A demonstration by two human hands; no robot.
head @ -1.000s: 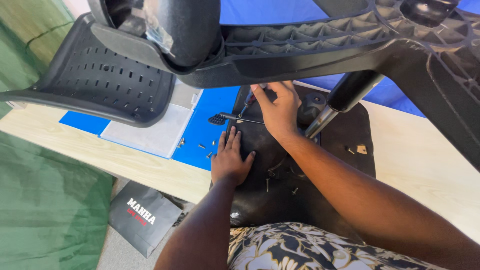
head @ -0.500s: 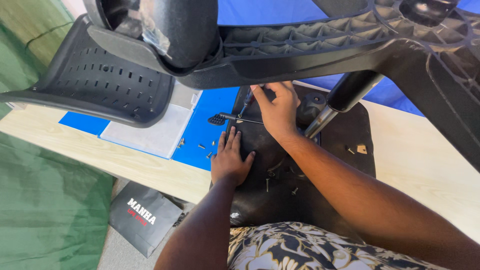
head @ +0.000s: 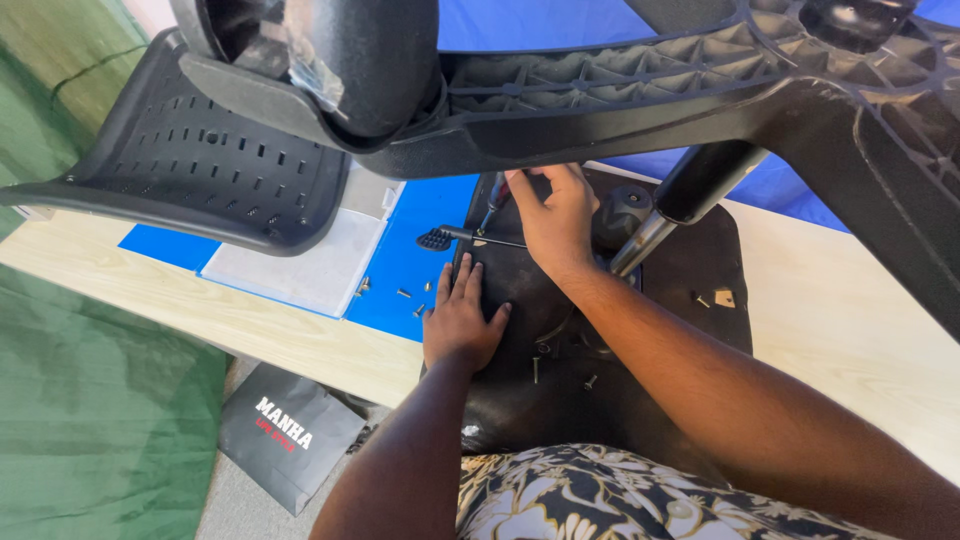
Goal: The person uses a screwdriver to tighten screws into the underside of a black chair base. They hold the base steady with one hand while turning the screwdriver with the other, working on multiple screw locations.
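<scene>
So the black chair seat is laid upside down on the pale wooden counter, hanging a bit over the near edge. The left hand is pressed flat on the seat's left part, fingers spread and pointing away from the body, nothing gripped in it. The right hand is curled shut around a small tool near the far edge of the seat, with the fingers wrapped over the top; only a short dark bit of the tool is seen poking out to the left of the fist. Just below that, a thin metal lever with a black paddle tip is seen sticking out leftward from the seat, over the blue sheet. A shiny gas cylinder is angled up from the seat, just right of the right hand, into the black star base that fills the top of the view. A few loose screws are scattered on the blue sheet, and a couple more are lying on the seat near the left wrist. A perforated black backrest is seen at left, and a black bag on the floor
</scene>
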